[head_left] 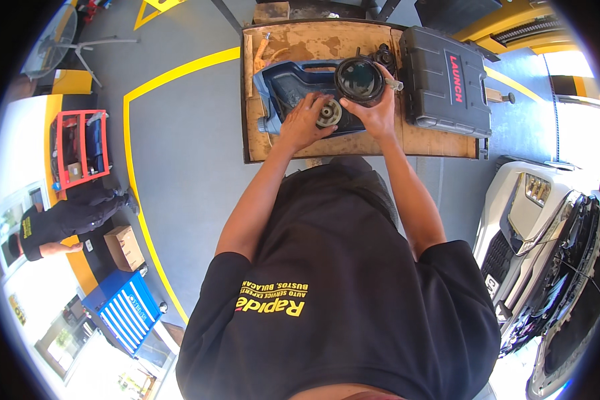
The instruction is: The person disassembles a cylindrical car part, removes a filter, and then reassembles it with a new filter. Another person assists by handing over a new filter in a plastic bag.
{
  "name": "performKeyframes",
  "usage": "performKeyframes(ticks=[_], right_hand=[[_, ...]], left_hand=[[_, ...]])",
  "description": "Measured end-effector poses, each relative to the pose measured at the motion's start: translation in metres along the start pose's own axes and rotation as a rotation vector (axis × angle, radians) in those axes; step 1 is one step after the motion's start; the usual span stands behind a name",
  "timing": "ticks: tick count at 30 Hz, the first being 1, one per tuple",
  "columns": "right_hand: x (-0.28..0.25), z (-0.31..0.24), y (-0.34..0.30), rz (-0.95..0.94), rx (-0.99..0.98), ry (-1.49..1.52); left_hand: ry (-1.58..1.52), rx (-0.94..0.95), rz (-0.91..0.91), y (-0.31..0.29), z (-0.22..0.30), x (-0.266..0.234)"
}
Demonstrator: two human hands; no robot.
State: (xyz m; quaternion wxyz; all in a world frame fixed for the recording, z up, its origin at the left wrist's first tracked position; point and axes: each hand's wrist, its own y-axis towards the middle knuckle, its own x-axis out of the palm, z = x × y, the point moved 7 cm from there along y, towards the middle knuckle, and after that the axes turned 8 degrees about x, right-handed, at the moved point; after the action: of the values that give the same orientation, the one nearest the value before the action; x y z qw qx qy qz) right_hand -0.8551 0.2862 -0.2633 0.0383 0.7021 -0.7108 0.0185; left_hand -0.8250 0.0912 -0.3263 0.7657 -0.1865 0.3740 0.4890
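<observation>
Fan: one fan [50, 43] stood at the far left, near the top.
Red rack: one red rack [82, 150] stood below it, with several items inside.
Co-worker: one other person [73, 220] in dark clothing stood at the left, well apart from the bench.
Carton: one cardboard box [124, 248] sat between that person and the yellow floor line [129, 153].
Cabinet: one blue cabinet [127, 310] with white-striped drawers stood at the lower left.
Bench: one wooden-topped bench [293, 47] stood ahead of the wearer.
Blue container: one lay flat on the bench, the blue container [268, 97] reaching beneath both hands.
Left hand: one left hand [303, 123], its fingers curled around one round grey part [328, 113] over the container.
Right hand: one right hand [375, 110], wrapped around the side of one black round housing [359, 80], just beside the grey part; its glossy round face was turned upward.
Dark part: at least one dark part [384, 57] lay just behind the right hand, its shape unclear.
Case: one dark grey case [440, 80] lay at the bench's right end.
Vehicle: one white vehicle [533, 220] stood at the right, one headlight [537, 189] clearly visible.
</observation>
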Motion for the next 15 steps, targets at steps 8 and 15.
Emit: performKeyframes(ticks=[8, 15], right_hand=[[0.0, -0.009, 0.0, -0.009, -0.059, -0.055], [-0.006, 0.003, -0.007, 0.013, -0.077, -0.02]], left_hand=[[0.009, -0.017, 0.007, 0.003, -0.003, 0.002], [0.02, -0.006, -0.023, 0.003, -0.001, 0.003]])
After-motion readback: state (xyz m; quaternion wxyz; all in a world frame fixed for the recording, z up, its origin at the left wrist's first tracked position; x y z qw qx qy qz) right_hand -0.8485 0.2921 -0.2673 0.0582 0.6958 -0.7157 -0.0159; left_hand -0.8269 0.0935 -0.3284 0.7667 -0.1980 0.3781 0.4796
